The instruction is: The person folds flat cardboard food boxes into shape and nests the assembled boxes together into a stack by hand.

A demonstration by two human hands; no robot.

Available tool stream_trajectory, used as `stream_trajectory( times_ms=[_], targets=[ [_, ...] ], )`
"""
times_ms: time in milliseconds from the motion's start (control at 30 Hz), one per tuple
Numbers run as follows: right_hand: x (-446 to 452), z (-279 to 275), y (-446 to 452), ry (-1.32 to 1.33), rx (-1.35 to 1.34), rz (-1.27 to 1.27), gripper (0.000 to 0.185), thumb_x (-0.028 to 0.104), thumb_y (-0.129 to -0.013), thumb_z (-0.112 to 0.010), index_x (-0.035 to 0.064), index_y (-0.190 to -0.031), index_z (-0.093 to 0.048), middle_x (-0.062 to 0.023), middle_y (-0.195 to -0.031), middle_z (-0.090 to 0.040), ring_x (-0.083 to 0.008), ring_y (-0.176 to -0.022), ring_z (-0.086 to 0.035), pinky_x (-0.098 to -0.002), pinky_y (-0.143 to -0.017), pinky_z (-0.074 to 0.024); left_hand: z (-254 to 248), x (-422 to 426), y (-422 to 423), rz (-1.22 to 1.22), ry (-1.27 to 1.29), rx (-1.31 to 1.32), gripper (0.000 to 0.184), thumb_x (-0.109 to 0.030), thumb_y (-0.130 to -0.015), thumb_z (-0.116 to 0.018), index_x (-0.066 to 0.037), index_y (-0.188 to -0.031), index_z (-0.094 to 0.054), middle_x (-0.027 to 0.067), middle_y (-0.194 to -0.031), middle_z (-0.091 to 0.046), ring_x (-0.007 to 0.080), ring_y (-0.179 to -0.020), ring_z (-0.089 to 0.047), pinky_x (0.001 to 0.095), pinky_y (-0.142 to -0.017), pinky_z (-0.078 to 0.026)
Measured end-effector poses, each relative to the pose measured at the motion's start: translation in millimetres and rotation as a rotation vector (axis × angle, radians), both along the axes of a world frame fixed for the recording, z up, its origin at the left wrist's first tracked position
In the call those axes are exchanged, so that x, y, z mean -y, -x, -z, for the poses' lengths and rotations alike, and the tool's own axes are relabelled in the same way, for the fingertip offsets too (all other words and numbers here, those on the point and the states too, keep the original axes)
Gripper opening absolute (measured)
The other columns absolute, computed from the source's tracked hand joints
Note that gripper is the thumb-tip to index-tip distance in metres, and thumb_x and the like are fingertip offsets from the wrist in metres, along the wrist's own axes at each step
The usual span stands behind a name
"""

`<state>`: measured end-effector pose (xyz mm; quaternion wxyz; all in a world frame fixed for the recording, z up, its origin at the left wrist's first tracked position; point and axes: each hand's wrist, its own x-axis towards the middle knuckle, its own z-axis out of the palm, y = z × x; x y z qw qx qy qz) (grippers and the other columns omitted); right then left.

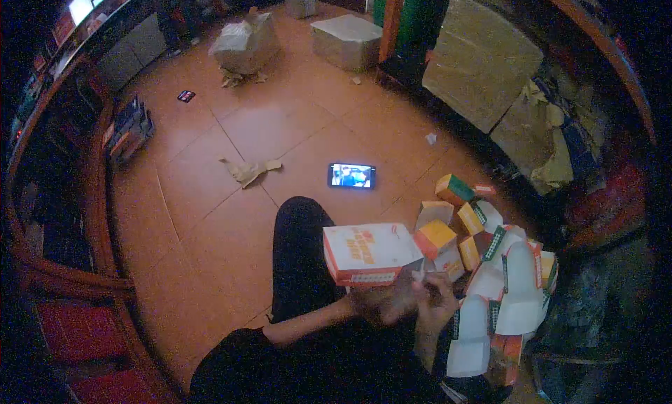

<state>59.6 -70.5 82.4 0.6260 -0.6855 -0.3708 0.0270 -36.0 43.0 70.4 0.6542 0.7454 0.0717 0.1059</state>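
Note:
A white and orange carton (371, 250) with orange lettering lies over my lap, right of my raised knee. Under its near right side is my left hand (385, 302), blurred, its fingers mostly hidden by the carton. My right hand (437, 299) is at the carton's right end, fingers bent together around something small and pale that I cannot make out. Beyond and right of my hands is a pile of open cartons (514, 285), white inside, with green, yellow and orange sides. A yellow-topped carton (435, 236) stands just behind the held one.
A lit phone (352, 176) lies on the tiled floor (266, 131), with torn brown paper (248, 172) to its left. Wrapped packages (245, 44) stand farther back. Large brown cardboard (479, 61) leans at the right. A small dark object (186, 95) lies at the back left.

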Motion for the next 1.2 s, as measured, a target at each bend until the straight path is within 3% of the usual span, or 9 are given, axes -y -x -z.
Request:
stream_trajectory(
  times_ms=[67, 133, 233, 667, 767, 833, 933, 1100, 1200],
  targets=[
    [-7.5, -2.4, 7.7, 0.018, 0.018, 0.020, 0.015, 0.002, -0.072, -0.068, -0.0017, -0.081, -0.057, -0.0062, -0.083, -0.054, -0.0146, -0.071, -0.050, -0.0229, -0.062, -0.0397, 1.7, 2.3, 1.3, 0.059, 0.043, -0.013, 0.035, -0.025, -0.081, -0.062, -0.004, -0.108, -0.056, 0.0121, -0.109, -0.057, 0.0257, -0.102, -0.054, 0.0379, -0.090, -0.040],
    [-12.0, -5.6, 12.2, 0.014, -0.056, 0.139, 0.016, 0.007, -0.066, -0.072, 0.0015, -0.074, -0.060, -0.0103, -0.078, -0.061, -0.0230, -0.074, -0.057, -0.0326, -0.070, -0.0462, 5.4, 5.3, 2.2, 0.079, 0.084, -0.027, 0.035, -0.025, -0.082, -0.062, -0.004, -0.109, -0.056, 0.0121, -0.110, -0.057, 0.0258, -0.102, -0.054, 0.0380, -0.090, -0.040],
    [-12.2, -5.2, 10.6, -0.002, 0.146, 0.131, 0.012, 0.000, -0.070, -0.068, -0.0014, -0.081, -0.061, -0.0089, -0.082, -0.057, -0.0142, -0.070, -0.051, -0.0222, -0.058, -0.0395, 11.7, 10.5, 1.3, 0.083, 0.129, -0.063, 0.035, -0.025, -0.082, -0.062, -0.005, -0.109, -0.055, 0.0121, -0.110, -0.057, 0.0260, -0.102, -0.054, 0.0381, -0.090, -0.040],
    [-12.9, -22.7, 15.2, 0.005, 0.207, 0.143, 0.012, 0.004, -0.069, -0.069, -0.0006, -0.078, -0.062, -0.0102, -0.079, -0.057, -0.0187, -0.070, -0.055, -0.0259, -0.056, -0.0440, 19.6, 18.3, 2.0, -0.066, 0.197, -0.116, 0.036, -0.026, -0.082, -0.061, -0.006, -0.112, -0.054, 0.0120, -0.113, -0.056, 0.0267, -0.102, -0.054, 0.0387, -0.091, -0.040],
    [-11.7, -25.7, 17.2, 0.004, 0.003, 0.122, 0.010, 0.006, -0.071, -0.066, -0.0004, -0.077, -0.062, -0.0108, -0.080, -0.057, -0.0222, -0.071, -0.057, -0.0289, -0.059, -0.0463, 21.8, 16.9, 1.3, -0.185, 0.185, -0.111, 0.037, -0.026, -0.082, -0.061, -0.006, -0.113, -0.054, 0.0120, -0.113, -0.056, 0.0269, -0.103, -0.054, 0.0388, -0.091, -0.040],
    [-3.1, -11.8, 9.4, 0.313, 0.251, 0.001, 0.017, 0.005, -0.074, -0.059, 0.0044, -0.090, -0.065, -0.0118, -0.098, -0.057, -0.0262, -0.086, -0.058, -0.0370, -0.072, -0.0471, 27.4, 19.7, 0.6, -0.282, 0.137, -0.093, 0.037, -0.026, -0.082, -0.061, -0.006, -0.113, -0.054, 0.0120, -0.114, -0.055, 0.0270, -0.103, -0.054, 0.0389, -0.091, -0.040],
    [-13.3, -14.1, 9.4, 0.390, 0.544, -0.023, 0.030, 0.004, -0.076, -0.054, 0.0042, -0.105, -0.060, -0.0139, -0.107, -0.053, -0.0290, -0.098, -0.053, -0.0404, -0.081, -0.0444, 43.5, 27.0, 4.6, -0.454, -0.008, -0.048, 0.037, -0.026, -0.082, -0.060, -0.007, -0.114, -0.054, 0.0119, -0.114, -0.055, 0.0272, -0.103, -0.054, 0.0390, -0.091, -0.041],
    [-20.1, 27.6, 23.7, 0.459, 0.570, 0.058, 0.039, 0.009, -0.082, -0.051, 0.0012, -0.120, -0.046, -0.0189, -0.118, -0.046, -0.0313, -0.104, -0.050, -0.0431, -0.090, -0.0408, 65.2, 38.4, 4.5, -0.628, -0.161, -0.009, 0.038, -0.026, -0.083, -0.060, -0.007, -0.115, -0.053, 0.0119, -0.115, -0.055, 0.0274, -0.103, -0.053, 0.0392, -0.091, -0.041],
    [-3.1, 72.1, 1.3, 0.428, 0.246, 0.044, 0.044, 0.013, -0.086, -0.050, -0.0002, -0.126, -0.037, -0.0203, -0.126, -0.040, -0.0291, -0.113, -0.046, -0.0436, -0.091, -0.0420, 33.1, 32.9, 1.2, -0.541, 0.101, -0.129, 0.040, -0.026, -0.083, -0.057, -0.007, -0.118, -0.053, 0.0165, -0.119, -0.051, 0.0317, -0.111, -0.048, 0.0414, -0.098, -0.035]
  ],
)
